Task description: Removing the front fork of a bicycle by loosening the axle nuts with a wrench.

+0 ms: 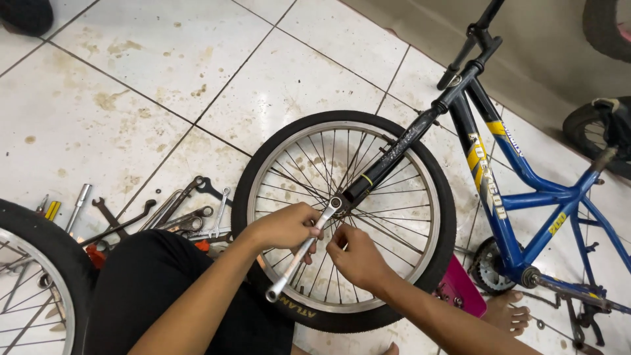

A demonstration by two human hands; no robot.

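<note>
A blue bicycle (526, 190) lies on the tiled floor with its front wheel (342, 217) in the black fork (401, 148). My left hand (282, 227) grips a silver ring spanner (296, 260) whose ring end sits on the axle nut at the hub (336, 202). Close beside it, my right hand (355, 256) has its fingers pinched at the spokes just below the hub. The spanner's other end points down toward the tyre.
Several spanners and other tools (177, 213) lie on the floor to the left. Another wheel (33, 276) stands at the bottom left. A pink tray (460, 289) lies under the bicycle near my bare foot (509, 312). My black-clad knee (151, 276) is in front.
</note>
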